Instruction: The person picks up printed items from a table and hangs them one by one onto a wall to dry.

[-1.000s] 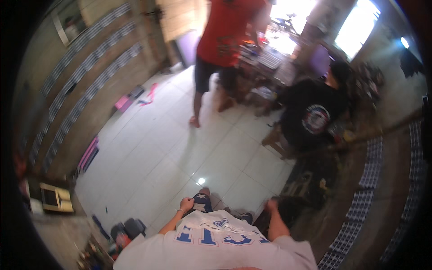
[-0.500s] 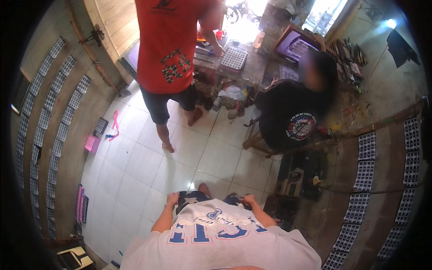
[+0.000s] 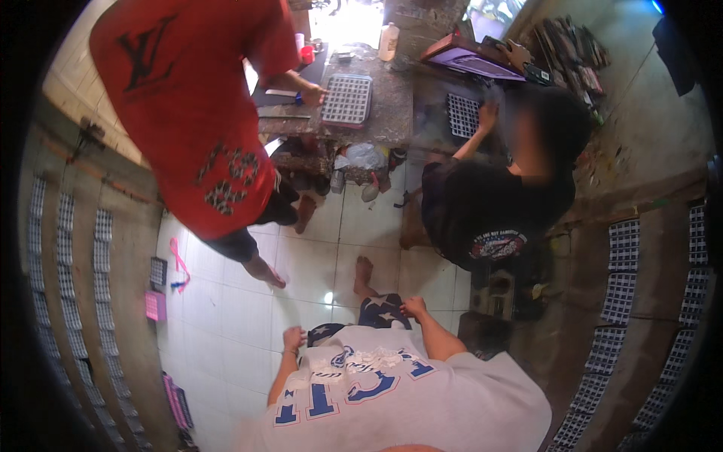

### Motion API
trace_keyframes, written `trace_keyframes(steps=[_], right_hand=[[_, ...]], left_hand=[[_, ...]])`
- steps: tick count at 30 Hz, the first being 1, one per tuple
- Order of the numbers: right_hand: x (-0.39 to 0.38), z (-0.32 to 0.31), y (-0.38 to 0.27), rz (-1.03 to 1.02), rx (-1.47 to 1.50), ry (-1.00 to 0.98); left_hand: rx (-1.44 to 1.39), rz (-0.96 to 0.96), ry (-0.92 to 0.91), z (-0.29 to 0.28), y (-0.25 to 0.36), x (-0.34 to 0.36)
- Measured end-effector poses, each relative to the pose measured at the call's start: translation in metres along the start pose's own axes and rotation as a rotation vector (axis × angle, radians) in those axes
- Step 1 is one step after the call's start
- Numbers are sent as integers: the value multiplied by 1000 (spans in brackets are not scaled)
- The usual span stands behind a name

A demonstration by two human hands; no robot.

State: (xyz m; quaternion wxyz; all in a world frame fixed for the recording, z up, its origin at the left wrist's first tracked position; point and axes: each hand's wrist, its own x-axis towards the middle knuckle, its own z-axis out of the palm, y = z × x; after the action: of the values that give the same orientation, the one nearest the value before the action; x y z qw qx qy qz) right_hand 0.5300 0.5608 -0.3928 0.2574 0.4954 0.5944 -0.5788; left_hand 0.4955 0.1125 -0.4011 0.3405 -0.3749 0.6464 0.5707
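Note:
My left hand (image 3: 294, 338) hangs at the left side of my dark star-patterned shorts (image 3: 384, 310). Its fingers look loosely apart, with nothing seen in them. My right hand (image 3: 413, 307) is at the right edge of the shorts, fingers curled against the cloth, seemingly gripping it. One bare foot (image 3: 364, 275) of mine is forward on the white tiles. Ahead on a worn workbench (image 3: 388, 120) lies a gridded tray (image 3: 347, 99), black and white. Beside it is the hand (image 3: 312, 94) of a person in a red shirt (image 3: 188, 113).
A seated person in black (image 3: 501, 188) reaches to another gridded sheet (image 3: 463, 114) near a purple-faced frame (image 3: 474, 60). Racks of gridded sheets line the left wall (image 3: 66, 264) and right wall (image 3: 617, 297). A pink basket (image 3: 155, 306) and ribbon (image 3: 179, 260) lie on the floor.
My view has moved closer to the bench. My left hand has come off the shorts' edge. The person in red has shifted left in view, and the frame by the seated person has tilted.

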Motion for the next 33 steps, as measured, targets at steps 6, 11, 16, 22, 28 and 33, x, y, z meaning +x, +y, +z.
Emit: trace_keyframes(steps=[6,11,16,22,28,33], right_hand=[[45,30,-123,-193,-186,-97],[45,51,-208,-226,-265,-179],[46,68,-250,-243,-200,-148],[60,57,-243,-130,-115,-27],[57,45,-223,-30,33,149],[49,63,-227,-11,106,164]], left_hand=[[550,279,-72,35,68,22],[6,52,-25,71,171,15],[54,48,-39,82,223,23],[230,8,-58,60,246,68],[336,44,-87,31,271,121],[409,100,-137,42,304,128]])
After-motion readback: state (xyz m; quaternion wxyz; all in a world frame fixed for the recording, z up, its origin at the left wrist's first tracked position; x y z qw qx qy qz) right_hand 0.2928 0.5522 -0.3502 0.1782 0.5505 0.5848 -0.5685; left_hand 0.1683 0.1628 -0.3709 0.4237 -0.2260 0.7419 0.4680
